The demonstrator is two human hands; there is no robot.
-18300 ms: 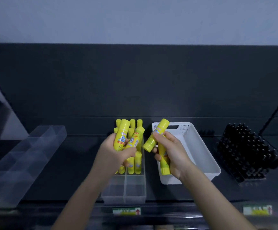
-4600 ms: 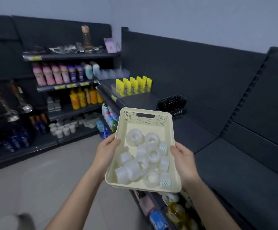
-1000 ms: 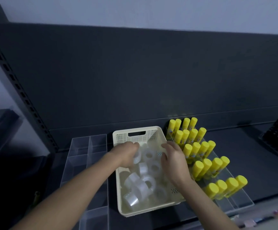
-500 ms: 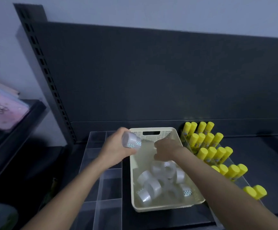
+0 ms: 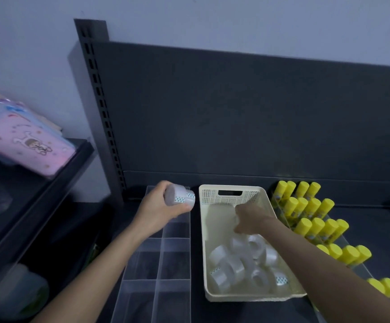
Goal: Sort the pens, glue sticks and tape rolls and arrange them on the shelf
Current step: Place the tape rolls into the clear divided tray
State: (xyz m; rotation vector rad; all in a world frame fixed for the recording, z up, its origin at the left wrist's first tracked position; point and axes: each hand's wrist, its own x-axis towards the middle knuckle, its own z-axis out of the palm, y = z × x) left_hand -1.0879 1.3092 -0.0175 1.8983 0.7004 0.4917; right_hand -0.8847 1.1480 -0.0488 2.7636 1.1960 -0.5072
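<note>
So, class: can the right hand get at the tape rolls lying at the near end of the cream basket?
Probably yes. The right hand is inside the open-topped basket, and the tape rolls lie uncovered, just nearer the person.

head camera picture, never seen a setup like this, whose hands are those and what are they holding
No machine here: a person wears a camera on the head, so the picture looks down at their own two arms. They face a dark shelf. On it sit a clear divided tray, a cream basket of loose tape rolls, and rows of yellow glue sticks on the right. The left hand grips one tape roll above the back of the clear tray. The right hand reaches into the basket, fingers curled; whether it holds a roll cannot be seen. A pink patterned pack lies on the next shelf, far left.
</note>
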